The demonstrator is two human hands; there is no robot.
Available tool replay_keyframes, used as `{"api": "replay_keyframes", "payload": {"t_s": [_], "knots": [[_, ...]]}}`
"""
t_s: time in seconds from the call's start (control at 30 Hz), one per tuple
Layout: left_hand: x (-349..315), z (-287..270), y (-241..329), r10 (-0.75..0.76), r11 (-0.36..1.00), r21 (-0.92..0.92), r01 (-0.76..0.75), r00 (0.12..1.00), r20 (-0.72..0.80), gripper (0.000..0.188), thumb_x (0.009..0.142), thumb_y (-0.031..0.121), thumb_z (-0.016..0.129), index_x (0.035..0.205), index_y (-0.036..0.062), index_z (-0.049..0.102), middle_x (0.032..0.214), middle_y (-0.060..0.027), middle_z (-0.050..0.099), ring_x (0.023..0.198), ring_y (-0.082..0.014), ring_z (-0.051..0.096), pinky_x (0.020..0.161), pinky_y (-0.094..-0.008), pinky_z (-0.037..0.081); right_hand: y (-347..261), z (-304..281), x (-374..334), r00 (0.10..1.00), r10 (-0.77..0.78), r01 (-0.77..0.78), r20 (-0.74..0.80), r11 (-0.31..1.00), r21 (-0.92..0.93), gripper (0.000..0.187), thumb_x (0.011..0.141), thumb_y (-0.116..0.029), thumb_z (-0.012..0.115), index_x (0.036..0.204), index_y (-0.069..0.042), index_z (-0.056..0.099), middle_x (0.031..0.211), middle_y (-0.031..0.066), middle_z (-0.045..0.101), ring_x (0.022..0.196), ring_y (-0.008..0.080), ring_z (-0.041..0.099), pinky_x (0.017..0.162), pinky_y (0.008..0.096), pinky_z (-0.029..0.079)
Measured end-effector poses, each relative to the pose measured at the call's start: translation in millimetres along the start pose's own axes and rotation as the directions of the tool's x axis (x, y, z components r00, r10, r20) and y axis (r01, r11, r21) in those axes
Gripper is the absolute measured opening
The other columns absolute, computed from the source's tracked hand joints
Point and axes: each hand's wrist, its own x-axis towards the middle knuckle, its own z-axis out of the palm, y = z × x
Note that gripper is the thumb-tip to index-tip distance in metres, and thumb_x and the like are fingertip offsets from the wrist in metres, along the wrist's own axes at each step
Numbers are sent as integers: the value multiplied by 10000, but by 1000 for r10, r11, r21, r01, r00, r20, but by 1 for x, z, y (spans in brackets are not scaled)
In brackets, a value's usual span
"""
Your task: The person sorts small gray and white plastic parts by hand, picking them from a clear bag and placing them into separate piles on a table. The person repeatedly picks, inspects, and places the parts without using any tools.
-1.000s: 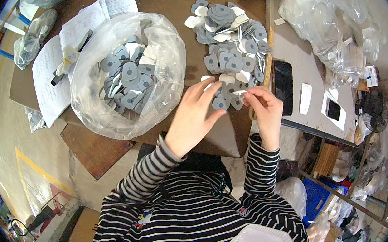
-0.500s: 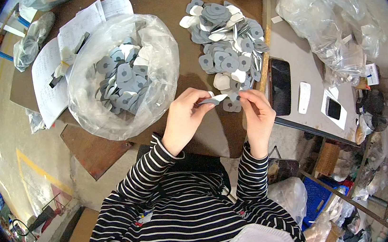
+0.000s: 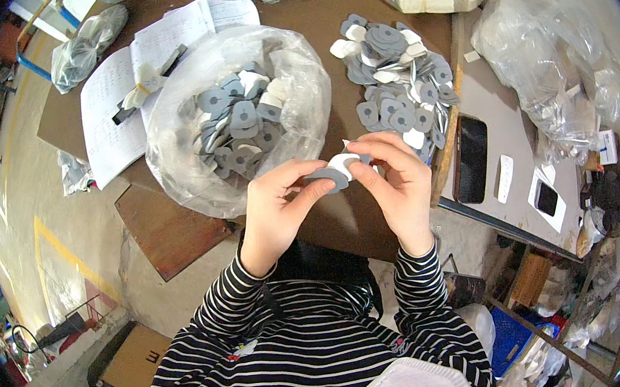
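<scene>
My left hand (image 3: 274, 211) pinches a small flat grey pad (image 3: 334, 178) between thumb and fingers, in front of my body. From the other side, my right hand (image 3: 403, 183) has its thumb and fingers closed on the pad's white part (image 3: 343, 161); whether this is a separate piece cannot be made out. Beyond my right hand lies a heap of similar grey pads (image 3: 396, 113), many with a dark centre spot, among white pieces. Beside my left hand stands an open clear plastic bag (image 3: 168, 160), rolled wide at its mouth and holding more grey pads (image 3: 242, 117).
Written papers (image 3: 110, 132) lie left of the bag, with a dark clip-like item (image 3: 174, 60) on them. On the grey side table (image 3: 505, 125) at right are a black phone (image 3: 472, 158), a white card with a dark rectangle (image 3: 546, 199) and a large clear bag (image 3: 539, 53).
My right hand has come in toward my left, and both now grip the pad closely, its white part between them. The whole view has shifted, moving the table's contents rightward.
</scene>
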Motion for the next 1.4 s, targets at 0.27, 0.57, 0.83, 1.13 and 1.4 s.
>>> {"api": "replay_keyframes", "payload": {"t_s": [0.27, 0.57, 0.83, 1.13, 1.4], "knots": [[-9, -44, 4, 55, 998, 37, -50, 987, -149, 246, 824, 71, 769, 1051, -7, 714, 926, -69, 724, 779, -115, 648, 711, -249, 525, -30, 20, 41, 990, -106, 119, -88, 981, 154, 121, 850, 30, 712, 971, 23, 709, 939, 67, 683, 812, 109, 607, 701, 231, 479], [-17, -78, 4, -41, 972, -232, -38, 944, -327, 297, 872, 19, 721, 1158, -49, 682, 1008, -69, 718, 805, -102, 637, 713, -229, 524, -29, 67, 79, 915, -211, 239, 345, 970, -40, 292, 901, -68, 687, 1190, -33, 670, 1074, 95, 679, 941, 140, 618, 827, 262, 486], [-17, -79, 10, 71, 984, -128, -127, 924, -375, 265, 893, -5, 679, 1157, -12, 681, 1057, -83, 711, 864, -110, 656, 711, -244, 538, -33, 82, 61, 839, 122, -190, 530, 979, 76, 172, 917, -66, 674, 1064, 13, 713, 894, 49, 699, 780, 96, 631, 722, 233, 501], [-17, -83, -3, 181, 970, -100, -220, 937, -299, 168, 889, -57, 658, 1057, -52, 652, 965, -97, 710, 813, -149, 696, 707, -252, 569, -38, 89, 51, 949, -49, 81, 312, 993, -90, 192, 894, -17, 682, 1078, 24, 713, 870, 53, 714, 716, 74, 626, 664, 212, 503], [-15, -85, 2, -28, 987, -157, -44, 902, -432, 206, 840, -25, 739, 1021, -51, 645, 924, -82, 707, 754, -118, 667, 643, -242, 552, -21, 61, 83, 985, -112, 136, 133, 972, -191, 346, 901, -85, 694, 1234, -11, 632, 992, 125, 726, 742, 128, 679, 683, 265, 541]]}}
